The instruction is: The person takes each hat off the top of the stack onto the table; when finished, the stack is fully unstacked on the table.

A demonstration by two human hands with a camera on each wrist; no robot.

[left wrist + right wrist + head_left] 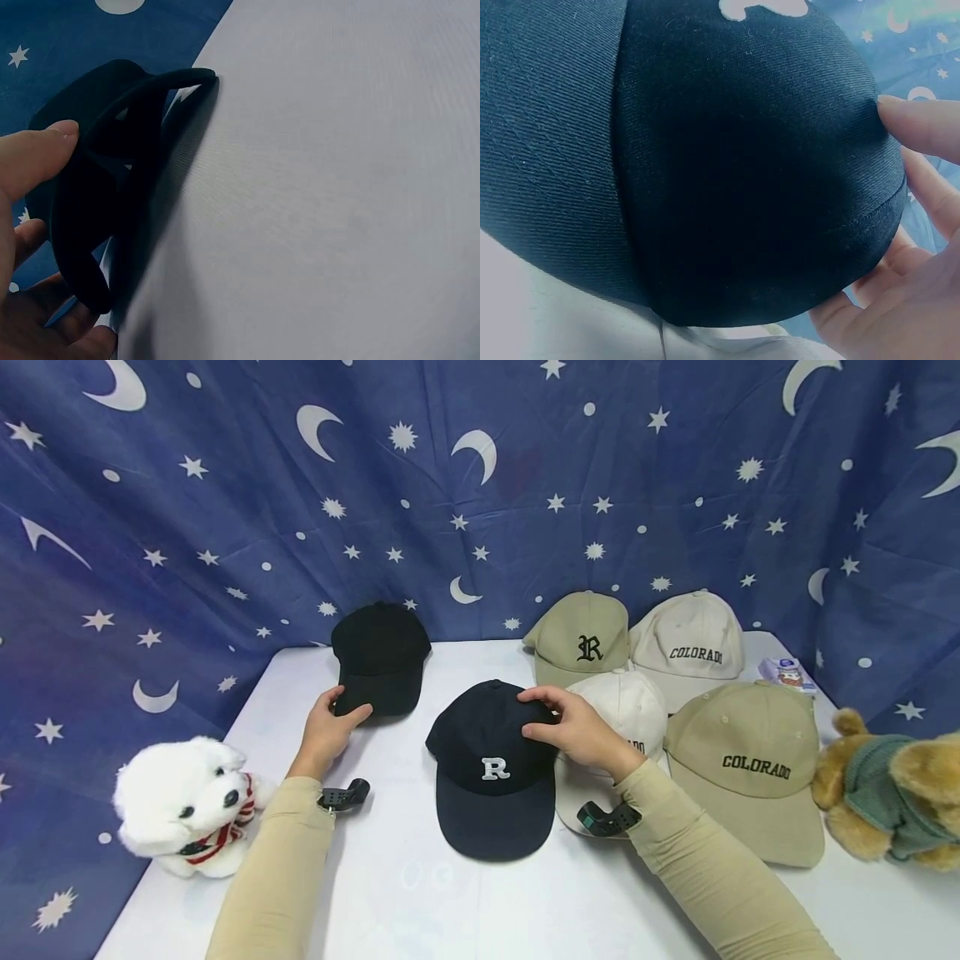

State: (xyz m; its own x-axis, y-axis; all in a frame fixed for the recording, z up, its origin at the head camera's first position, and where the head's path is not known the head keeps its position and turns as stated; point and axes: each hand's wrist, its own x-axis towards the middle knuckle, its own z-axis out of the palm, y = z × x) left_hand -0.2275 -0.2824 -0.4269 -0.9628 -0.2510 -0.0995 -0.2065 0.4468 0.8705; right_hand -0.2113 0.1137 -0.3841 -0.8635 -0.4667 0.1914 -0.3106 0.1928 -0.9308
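Note:
A plain black baseball cap stands at the back left of the white table. My left hand pinches its brim; in the left wrist view the thumb lies on top and the other fingers reach underneath. In the middle is a navy baseball cap with a white R, brim toward me. My right hand grips its crown at the right side, the thumb pressing the fabric and the fingers around the back edge. The navy cap overlaps a white cap beside it.
Right of the white cap sit a khaki COLORADO cap, a cream COLORADO cap and an olive R cap. A white plush dog flanks the left, a brown plush bear the right. A small packet lies at back right.

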